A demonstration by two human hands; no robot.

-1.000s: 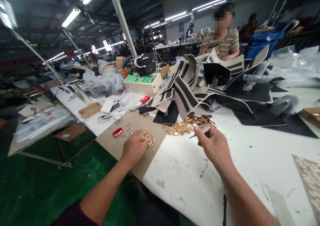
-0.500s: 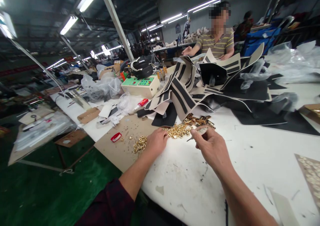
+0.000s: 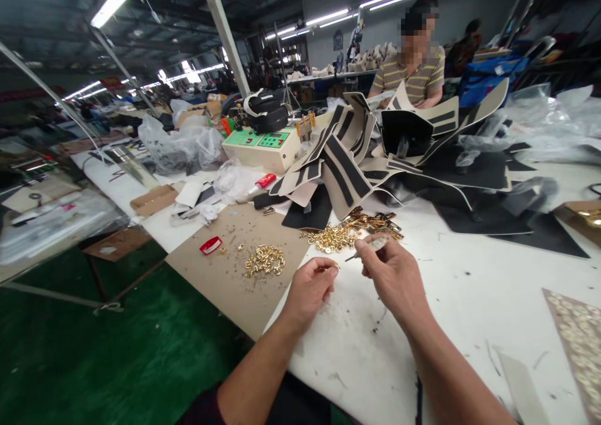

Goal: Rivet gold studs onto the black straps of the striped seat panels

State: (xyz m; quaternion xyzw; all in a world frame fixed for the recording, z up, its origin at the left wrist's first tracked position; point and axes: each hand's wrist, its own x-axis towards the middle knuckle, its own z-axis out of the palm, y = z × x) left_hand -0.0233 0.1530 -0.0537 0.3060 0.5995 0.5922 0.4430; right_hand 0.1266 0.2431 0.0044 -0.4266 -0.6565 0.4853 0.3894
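Observation:
My left hand (image 3: 307, 293) is closed, with a small gold metal fitting (image 3: 335, 266) pinched between thumb and fingertips, just above the white table. Held in my right hand (image 3: 395, 276) is a thin tool, apparently a small screwdriver (image 3: 378, 243), with a pale handle and a narrow dark shaft pointing left toward the fitting. The two are apart. Just beyond my hands lies a heap of small gold fittings (image 3: 331, 238), with longer gold and dark metal pieces (image 3: 382, 223) behind it. Another pile of gold fittings (image 3: 265, 260) rests on brown board to the left.
Black and beige strapped panels (image 3: 347, 178) are heaped behind the fittings. A green-topped control box (image 3: 263, 146) stands at back left. The brown board (image 3: 211, 287) bears a red-rimmed piece (image 3: 211, 245). Across the table is a co-worker (image 3: 413, 74). A tray of pale pieces (image 3: 575, 331) lies right.
My left hand has drawn back from the gold heap toward me and now shows a fitting in its fingertips. My right hand keeps the tool nearly in place. The co-worker's raised hand has dropped from view.

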